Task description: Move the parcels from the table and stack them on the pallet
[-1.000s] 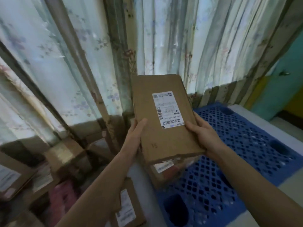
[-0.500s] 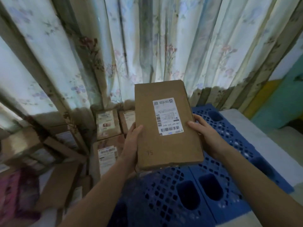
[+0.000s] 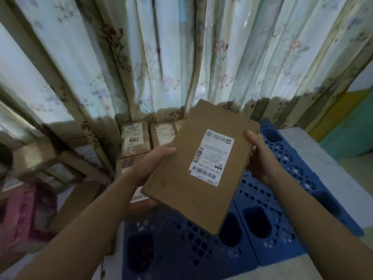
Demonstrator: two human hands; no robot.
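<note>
A flat brown cardboard parcel (image 3: 201, 168) with a white shipping label is held in the air above the blue plastic pallet (image 3: 272, 229). My left hand (image 3: 155, 162) grips its left edge, thumb on top. My right hand (image 3: 260, 156) grips its right edge. The parcel is turned clockwise, its far end pointing up and right. Several labelled parcels (image 3: 135, 140) lie stacked at the pallet's far left, by the curtain.
A floral curtain (image 3: 181, 57) hangs close behind the pallet. More cardboard boxes (image 3: 60, 170) and a pink item (image 3: 22, 215) crowd the left side. Pale floor and a teal and yellow wall (image 3: 347, 134) lie to the right.
My view has swung right and down over the pallet. The parcel has rotated clockwise and dropped lower, still held by both hands.
</note>
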